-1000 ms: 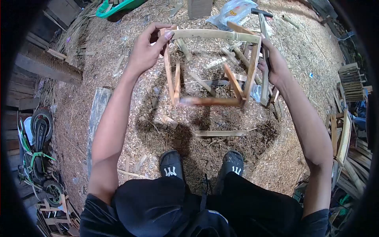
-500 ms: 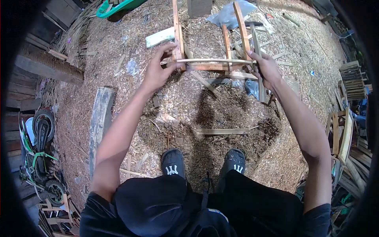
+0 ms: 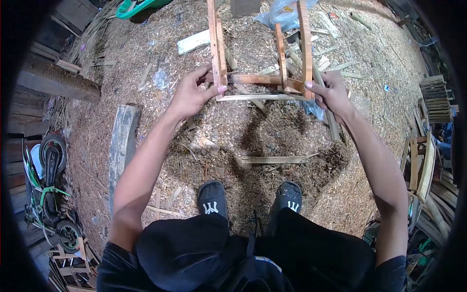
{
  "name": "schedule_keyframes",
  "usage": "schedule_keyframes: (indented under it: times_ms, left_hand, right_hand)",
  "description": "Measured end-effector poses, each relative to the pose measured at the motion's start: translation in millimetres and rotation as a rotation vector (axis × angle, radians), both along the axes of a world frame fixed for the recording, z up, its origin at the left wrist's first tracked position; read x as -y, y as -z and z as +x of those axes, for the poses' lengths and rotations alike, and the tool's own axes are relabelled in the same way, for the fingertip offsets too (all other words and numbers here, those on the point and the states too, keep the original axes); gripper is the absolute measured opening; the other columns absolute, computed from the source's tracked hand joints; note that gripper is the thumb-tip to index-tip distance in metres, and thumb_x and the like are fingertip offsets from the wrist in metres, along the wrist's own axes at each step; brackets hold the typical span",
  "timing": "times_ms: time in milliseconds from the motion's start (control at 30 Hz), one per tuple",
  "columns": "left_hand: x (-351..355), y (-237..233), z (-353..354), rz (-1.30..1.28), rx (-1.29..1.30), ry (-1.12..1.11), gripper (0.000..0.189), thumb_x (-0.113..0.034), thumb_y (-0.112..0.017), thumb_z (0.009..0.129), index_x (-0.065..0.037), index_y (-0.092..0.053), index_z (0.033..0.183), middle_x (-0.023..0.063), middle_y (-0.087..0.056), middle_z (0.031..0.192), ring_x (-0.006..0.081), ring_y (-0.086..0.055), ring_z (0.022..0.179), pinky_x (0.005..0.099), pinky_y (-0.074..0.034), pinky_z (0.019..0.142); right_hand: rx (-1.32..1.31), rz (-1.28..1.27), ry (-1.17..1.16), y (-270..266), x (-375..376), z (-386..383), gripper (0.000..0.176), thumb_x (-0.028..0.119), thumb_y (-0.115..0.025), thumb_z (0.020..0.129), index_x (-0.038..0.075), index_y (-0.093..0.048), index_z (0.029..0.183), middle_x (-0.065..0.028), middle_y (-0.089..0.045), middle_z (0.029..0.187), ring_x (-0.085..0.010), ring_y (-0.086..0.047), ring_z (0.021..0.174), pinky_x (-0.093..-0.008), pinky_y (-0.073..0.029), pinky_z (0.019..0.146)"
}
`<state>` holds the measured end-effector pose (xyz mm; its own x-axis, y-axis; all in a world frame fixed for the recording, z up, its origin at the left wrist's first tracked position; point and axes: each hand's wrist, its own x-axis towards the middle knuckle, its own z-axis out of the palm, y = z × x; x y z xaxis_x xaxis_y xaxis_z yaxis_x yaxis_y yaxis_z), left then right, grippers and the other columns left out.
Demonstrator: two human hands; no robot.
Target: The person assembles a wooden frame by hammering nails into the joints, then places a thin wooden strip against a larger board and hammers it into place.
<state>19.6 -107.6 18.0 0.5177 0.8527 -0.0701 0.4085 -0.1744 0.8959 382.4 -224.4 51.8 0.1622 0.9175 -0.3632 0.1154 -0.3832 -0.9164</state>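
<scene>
A wooden frame [image 3: 258, 79] with long upright legs is held above the ground. A thin pale wooden strip [image 3: 265, 97] lies across its near side, between the two legs. At its left end, my left hand [image 3: 192, 92] grips the frame's left leg [image 3: 214, 46], thumb at the corner. My right hand [image 3: 334, 93] grips the right leg [image 3: 306, 44], with its thumb on the near face. A longer grey slat [image 3: 331, 125] passes by my right hand; whether the fingers touch it is hard to tell.
Sawdust covers the ground. A weathered plank [image 3: 124, 141] lies left, a split strip [image 3: 277, 159] before my feet. A white board [image 3: 193, 42] and plastic bag [image 3: 282, 14] lie farther off. A small bike [image 3: 51, 190] is at left, stacked sticks [image 3: 435, 99] at right.
The frame has tipped, its legs now reaching higher in view. The thin strip has moved nearer and sits lower at the legs' ends. Both hands have shifted slightly toward me.
</scene>
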Motion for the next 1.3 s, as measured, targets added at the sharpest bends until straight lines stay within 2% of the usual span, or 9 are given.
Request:
schedule_keyframes:
  times_ms: [267, 433, 567, 700, 767, 900, 1000, 1067, 1300]
  left_hand:
    - [57, 44, -18, 0.028, -0.027, -0.017, 0.084, -0.024, -0.085, 0.086, 0.011, -0.042, 0.149, 0.0252, -0.058, 0.137, 0.0322, -0.056, 0.134, 0.0455, -0.05, 0.114]
    - [85, 101, -20, 0.115, -0.368, 0.14, 0.062, -0.035, -0.077, 0.093, -0.002, -0.054, 0.14, 0.0235, -0.058, 0.141, 0.0405, -0.055, 0.136, 0.058, -0.042, 0.118]
    - [86, 129, -33, 0.19, -0.139, 0.301, 0.035, -0.03, -0.075, 0.095, 0.0, -0.07, 0.114, 0.0206, -0.063, 0.135, 0.0367, -0.055, 0.137, 0.049, -0.046, 0.117]
    - [80, 144, -39, 0.262, -0.14, 0.36, 0.029, -0.025, -0.076, 0.094, -0.004, -0.07, 0.113, 0.0172, -0.064, 0.134, 0.0363, -0.056, 0.135, 0.0503, -0.047, 0.115]
    - [79, 138, -39, 0.242, -0.148, 0.388, 0.024, -0.022, -0.077, 0.092, -0.007, -0.071, 0.11, 0.0155, -0.062, 0.139, 0.0359, -0.052, 0.139, 0.049, -0.046, 0.117]
    - [68, 116, -47, 0.401, -0.244, 0.522, 0.032, -0.009, -0.072, 0.091, -0.008, -0.068, 0.123, 0.0155, -0.058, 0.146, 0.0348, -0.047, 0.145, 0.0493, -0.043, 0.121]
    - [56, 125, -66, 0.271, -0.258, 0.365, 0.054, 0.001, -0.062, 0.087, -0.012, -0.06, 0.14, 0.0153, -0.055, 0.15, 0.0338, -0.043, 0.148, 0.0502, -0.037, 0.125]
    - [45, 126, -69, 0.364, -0.237, 0.303, 0.069, 0.006, -0.053, 0.084, -0.013, -0.05, 0.15, 0.0166, -0.053, 0.152, 0.0336, -0.045, 0.147, 0.0513, -0.034, 0.126]
    - [-13, 124, -47, 0.232, -0.373, 0.164, 0.057, -0.035, -0.062, 0.103, -0.004, -0.049, 0.149, 0.0215, -0.055, 0.149, 0.0349, -0.052, 0.14, 0.049, -0.042, 0.118]
  right_hand:
    - [0.002, -0.107, -0.066, 48, 53, -6, 0.031, 0.011, -0.077, 0.092, 0.007, -0.071, 0.122, -0.0017, -0.07, 0.081, -0.0055, -0.048, 0.053, -0.0246, -0.038, 0.047]
    - [0.246, -0.158, -0.024, 92, 78, -29, 0.045, 0.009, -0.084, 0.087, -0.003, -0.064, 0.125, -0.0134, -0.07, 0.113, -0.0199, -0.066, 0.102, -0.0324, -0.056, 0.087]
    - [-0.084, -0.199, 0.072, 150, 99, -29, 0.04, 0.013, -0.083, 0.09, -0.001, -0.065, 0.123, -0.0115, -0.07, 0.113, -0.0164, -0.065, 0.101, -0.0301, -0.054, 0.085]
    - [-0.008, -0.373, 0.06, 148, 103, -38, 0.037, 0.014, -0.082, 0.091, 0.0, -0.066, 0.122, -0.0105, -0.07, 0.112, -0.0146, -0.065, 0.101, -0.0295, -0.054, 0.085]
    - [0.082, -0.049, 0.056, 147, 109, -42, 0.037, 0.01, -0.077, 0.094, 0.0, -0.062, 0.125, -0.0103, -0.069, 0.112, -0.0135, -0.064, 0.094, -0.0295, -0.054, 0.076]
    - [0.082, 0.192, 0.056, 148, 113, -26, 0.04, 0.0, -0.069, 0.093, -0.001, -0.057, 0.131, -0.0111, -0.067, 0.113, -0.0147, -0.064, 0.091, -0.0302, -0.054, 0.073]
    - [0.087, -0.16, 0.092, 137, 117, 5, 0.049, -0.008, -0.063, 0.087, -0.001, -0.052, 0.135, -0.0121, -0.066, 0.112, -0.0172, -0.065, 0.092, -0.0305, -0.055, 0.076]
    - [0.323, -0.013, 0.226, 164, 117, 27, 0.05, -0.007, -0.063, 0.085, -0.001, -0.053, 0.134, -0.0122, -0.064, 0.107, -0.0189, -0.066, 0.094, -0.0321, -0.055, 0.081]
    - [1.331, 0.268, 0.072, 142, 66, 51, 0.053, 0.01, -0.073, 0.088, 0.001, -0.056, 0.137, -0.0229, -0.06, 0.126, -0.0433, -0.063, 0.109, -0.0483, -0.052, 0.098]
